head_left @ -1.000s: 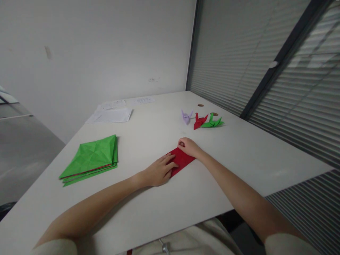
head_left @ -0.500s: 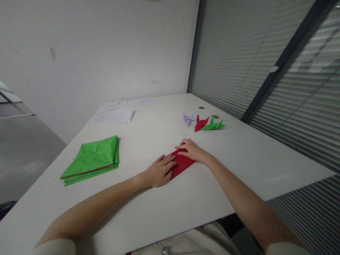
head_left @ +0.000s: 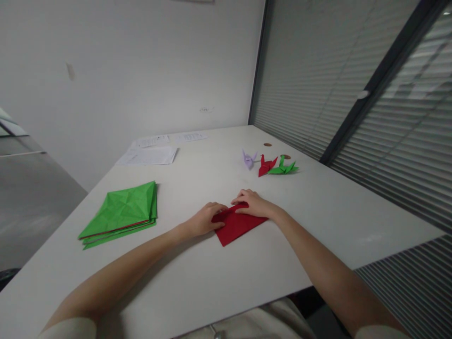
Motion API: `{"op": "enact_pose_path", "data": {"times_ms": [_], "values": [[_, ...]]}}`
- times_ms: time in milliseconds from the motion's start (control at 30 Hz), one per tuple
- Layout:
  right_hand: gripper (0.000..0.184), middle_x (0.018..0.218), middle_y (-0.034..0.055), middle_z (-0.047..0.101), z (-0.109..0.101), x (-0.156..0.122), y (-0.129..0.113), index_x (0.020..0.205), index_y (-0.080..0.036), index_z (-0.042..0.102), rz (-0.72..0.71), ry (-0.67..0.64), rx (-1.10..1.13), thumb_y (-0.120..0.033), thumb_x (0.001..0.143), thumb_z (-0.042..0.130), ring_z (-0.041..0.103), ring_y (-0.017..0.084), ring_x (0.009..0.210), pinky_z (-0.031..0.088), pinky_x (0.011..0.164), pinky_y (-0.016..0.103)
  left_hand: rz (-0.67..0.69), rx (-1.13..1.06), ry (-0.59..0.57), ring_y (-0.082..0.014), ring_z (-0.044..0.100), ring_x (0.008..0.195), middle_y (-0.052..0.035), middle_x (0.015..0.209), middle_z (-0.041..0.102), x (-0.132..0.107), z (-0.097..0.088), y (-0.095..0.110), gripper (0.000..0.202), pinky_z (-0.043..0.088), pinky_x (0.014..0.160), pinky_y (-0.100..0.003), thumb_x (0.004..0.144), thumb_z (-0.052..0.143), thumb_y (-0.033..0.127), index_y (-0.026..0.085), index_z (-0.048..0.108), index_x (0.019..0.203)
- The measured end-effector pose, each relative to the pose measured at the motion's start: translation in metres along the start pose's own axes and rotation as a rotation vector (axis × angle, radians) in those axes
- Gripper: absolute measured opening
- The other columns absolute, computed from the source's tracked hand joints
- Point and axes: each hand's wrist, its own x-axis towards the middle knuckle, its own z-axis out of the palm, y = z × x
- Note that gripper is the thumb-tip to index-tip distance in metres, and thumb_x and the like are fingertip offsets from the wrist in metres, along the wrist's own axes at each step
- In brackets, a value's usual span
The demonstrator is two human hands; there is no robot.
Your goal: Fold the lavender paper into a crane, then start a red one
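Observation:
A folded red paper (head_left: 237,227) lies on the white table (head_left: 226,273) in front of me. My left hand (head_left: 205,219) grips its left edge with fingers curled and pinched on the paper. My right hand (head_left: 254,205) rests on the paper's far edge, fingers bent and pressing down on it. The near corner of the red paper points toward me and lies flat.
A stack of folded green sheets (head_left: 122,212) with a red one between them lies at the left. Three small folded figures, purple (head_left: 249,158), red (head_left: 266,165) and green (head_left: 283,166), stand farther back. White papers (head_left: 150,154) lie at the far edge. Window blinds run along the right.
The red paper has turned and now shows a wider shape with a corner toward me. My left hand went from lying flat on it to pinching its left edge; my right hand shifted slightly.

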Motion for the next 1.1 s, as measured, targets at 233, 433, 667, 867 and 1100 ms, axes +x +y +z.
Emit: {"op": "enact_pose_path", "data": {"times_ms": [233,433,667,867,1100], "values": [[0.035,0.099,0.0068,0.061,-0.009,-0.004,0.004,0.093,-0.026,0.070,0.060,-0.048,-0.039,-0.048,0.067,0.076,0.054,0.027,0.096,0.041,0.087,0.039,-0.028,-0.078,-0.029,-0.0190,0.059,0.093,-0.0046,0.104,0.064,0.001,0.001,-0.003,0.045,0.048,0.086,-0.033,0.072,0.071,0.019,0.021,0.058,0.115],[0.048,0.103,0.0085,0.057,-0.015,-0.009,0.012,0.100,-0.027,0.067,0.167,-0.060,-0.049,-0.049,0.060,0.080,0.053,0.028,0.099,0.042,0.087,0.040,-0.079,-0.192,-0.089,-0.0190,0.060,0.094,-0.0053,0.108,0.064,0.002,-0.006,-0.002,0.050,0.050,0.080,-0.032,0.067,0.073,0.016,0.021,0.059,0.114],[0.047,0.107,0.0084,0.057,-0.010,-0.009,0.017,0.100,-0.025,0.064,0.136,-0.026,0.020,-0.044,0.060,0.081,0.052,0.029,0.104,0.042,0.092,0.044,-0.164,-0.444,-0.087,-0.0139,0.061,0.082,-0.0069,0.109,0.060,0.002,-0.002,-0.007,0.070,0.051,0.069,-0.027,0.063,0.070,0.007,0.023,0.048,0.127],[0.058,0.099,0.0063,0.065,-0.008,0.000,0.029,0.119,-0.020,0.053,0.123,0.174,0.655,-0.035,0.067,0.075,0.062,0.020,0.087,0.051,0.079,0.037,-0.165,-0.315,0.187,-0.0121,0.060,0.074,-0.0023,0.089,0.063,0.004,-0.013,-0.007,0.051,0.052,0.070,-0.027,0.072,0.059,0.009,0.020,0.052,0.122],[0.046,0.083,0.0016,0.059,-0.017,0.003,0.027,0.110,-0.022,0.066,-0.020,0.423,0.827,-0.040,0.068,0.073,0.058,0.016,0.077,0.050,0.076,0.035,0.185,0.244,0.449,-0.0178,0.058,0.087,-0.0066,0.087,0.066,0.004,-0.034,-0.012,0.023,0.046,0.082,-0.036,0.090,0.046,0.017,0.021,0.069,0.093]]}}
